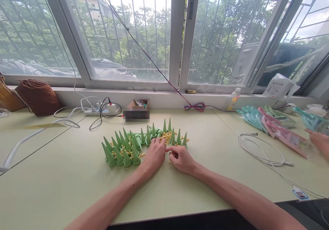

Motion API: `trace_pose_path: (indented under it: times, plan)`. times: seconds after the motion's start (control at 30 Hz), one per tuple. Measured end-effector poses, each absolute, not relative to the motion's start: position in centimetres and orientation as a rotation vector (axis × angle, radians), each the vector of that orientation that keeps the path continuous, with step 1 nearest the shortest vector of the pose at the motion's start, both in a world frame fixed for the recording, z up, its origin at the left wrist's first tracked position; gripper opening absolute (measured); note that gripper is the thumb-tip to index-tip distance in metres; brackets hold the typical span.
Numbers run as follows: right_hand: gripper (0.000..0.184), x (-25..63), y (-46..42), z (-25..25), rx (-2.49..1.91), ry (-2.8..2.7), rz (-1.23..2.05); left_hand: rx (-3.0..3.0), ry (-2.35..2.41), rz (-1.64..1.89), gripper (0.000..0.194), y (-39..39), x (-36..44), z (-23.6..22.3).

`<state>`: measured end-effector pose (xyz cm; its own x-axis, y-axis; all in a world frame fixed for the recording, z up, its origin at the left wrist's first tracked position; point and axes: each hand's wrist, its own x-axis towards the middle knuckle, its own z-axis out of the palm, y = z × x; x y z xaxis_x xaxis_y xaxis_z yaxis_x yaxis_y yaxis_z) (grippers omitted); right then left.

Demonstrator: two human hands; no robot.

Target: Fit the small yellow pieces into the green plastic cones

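Seen from the head camera, a pale table (64, 178) runs up to a barred window (177, 35). Green cones (127, 159) stand on it, mostly upright, with yellow pieces (168, 137) among them; behind the cones sits a small box (132, 105). At the cones' near side, the left hand (155, 153) reaches toward the yellow pieces, fingers close together. The right hand (183, 158) extends its index finger, the others curled; whether either grips anything, I can't tell. The step looks like handling yellow pieces; the next move calls for a light pinch.
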<state>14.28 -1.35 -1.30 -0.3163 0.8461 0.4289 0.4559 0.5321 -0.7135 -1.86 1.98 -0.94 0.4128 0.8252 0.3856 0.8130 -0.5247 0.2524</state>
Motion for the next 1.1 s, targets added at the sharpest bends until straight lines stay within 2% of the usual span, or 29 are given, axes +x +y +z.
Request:
trace_pose_path:
  times: [0.37,0.63,0.87,1.1]
  plan:
    - [0.027,14.3,-1.4,-1.0,-1.095,-1.954,0.628,2.753,1.625,0.598,0.039,1.7,-1.6,-0.5]
    - [0.026,14.2,-1.3,-1.4,-1.079,-1.952,0.619,2.685,1.655,0.586,0.030,1.4,-1.3,0.1]
    - [0.028,14.2,-1.2,-1.7,-1.100,-1.939,0.617,2.570,1.754,0.536,0.040,1.1,-1.4,0.3]
    - [0.028,14.2,-1.3,-1.7,-1.148,-1.926,0.592,2.521,1.747,0.482,0.034,1.2,-1.5,0.3]
